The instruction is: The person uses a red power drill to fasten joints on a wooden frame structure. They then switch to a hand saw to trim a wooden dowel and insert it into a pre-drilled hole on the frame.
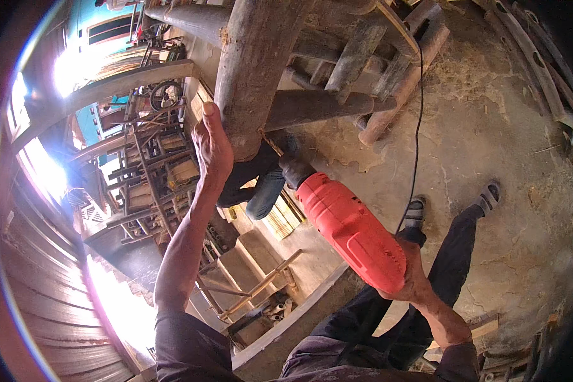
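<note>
Head view: I'm gripping red drill [351, 230] in right hand [411, 275]; left hand [213, 148] is lying alongside wooden beam [248, 76], can't tell how open.

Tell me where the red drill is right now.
In the head view, the red drill is just right of centre, gripped by the right hand, its bit pointing up-left towards the thick wooden post.

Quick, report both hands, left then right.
Left hand: at the edge of the thick wooden post, thumb raised; the other fingers are hidden, so its grip cannot be told.
Right hand: closed, holding the red drill by its rear.
</note>
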`<state>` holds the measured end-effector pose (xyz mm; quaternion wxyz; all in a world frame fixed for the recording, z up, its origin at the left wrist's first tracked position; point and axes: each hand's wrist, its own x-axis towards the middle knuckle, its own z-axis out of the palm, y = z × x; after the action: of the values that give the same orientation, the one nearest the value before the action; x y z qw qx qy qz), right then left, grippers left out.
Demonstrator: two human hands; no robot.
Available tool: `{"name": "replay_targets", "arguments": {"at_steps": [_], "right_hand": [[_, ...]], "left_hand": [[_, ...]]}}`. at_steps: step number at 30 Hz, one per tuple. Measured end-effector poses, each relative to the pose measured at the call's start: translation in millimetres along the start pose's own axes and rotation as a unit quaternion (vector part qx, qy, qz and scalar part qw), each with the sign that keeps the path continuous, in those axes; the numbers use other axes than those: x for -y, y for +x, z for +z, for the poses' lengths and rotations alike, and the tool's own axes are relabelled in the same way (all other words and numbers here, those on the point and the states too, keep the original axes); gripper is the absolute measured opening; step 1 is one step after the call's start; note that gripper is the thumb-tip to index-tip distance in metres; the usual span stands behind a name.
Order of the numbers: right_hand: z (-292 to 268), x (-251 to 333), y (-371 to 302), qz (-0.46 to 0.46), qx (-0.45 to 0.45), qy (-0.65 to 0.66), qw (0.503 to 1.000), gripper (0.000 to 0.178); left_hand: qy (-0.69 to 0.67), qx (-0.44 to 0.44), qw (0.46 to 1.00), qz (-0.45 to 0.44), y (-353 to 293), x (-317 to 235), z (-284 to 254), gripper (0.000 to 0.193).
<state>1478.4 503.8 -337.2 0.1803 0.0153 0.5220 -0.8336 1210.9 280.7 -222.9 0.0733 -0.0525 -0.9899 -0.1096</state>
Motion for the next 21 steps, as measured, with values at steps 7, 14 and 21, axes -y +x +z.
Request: {"name": "replay_targets", "arguments": {"at_steps": [7,14,21], "right_hand": [[-1,4,-5,-0.028,-0.005,0.043,0.999,0.075],[0,22,-11,0.201,0.001,0.190,0.961,0.083],[10,12,8,0.045,0.012,0.086,0.995,0.082]], "left_hand": [[0.045,0.048,0.990,-0.128,-1,-4,-8,0.079],[-0.043,-0.003,0.999,0.009,3,-4,-2,0.068],[0.006,0.016,1.000,-0.003,1,-1,-6,0.065]]}}
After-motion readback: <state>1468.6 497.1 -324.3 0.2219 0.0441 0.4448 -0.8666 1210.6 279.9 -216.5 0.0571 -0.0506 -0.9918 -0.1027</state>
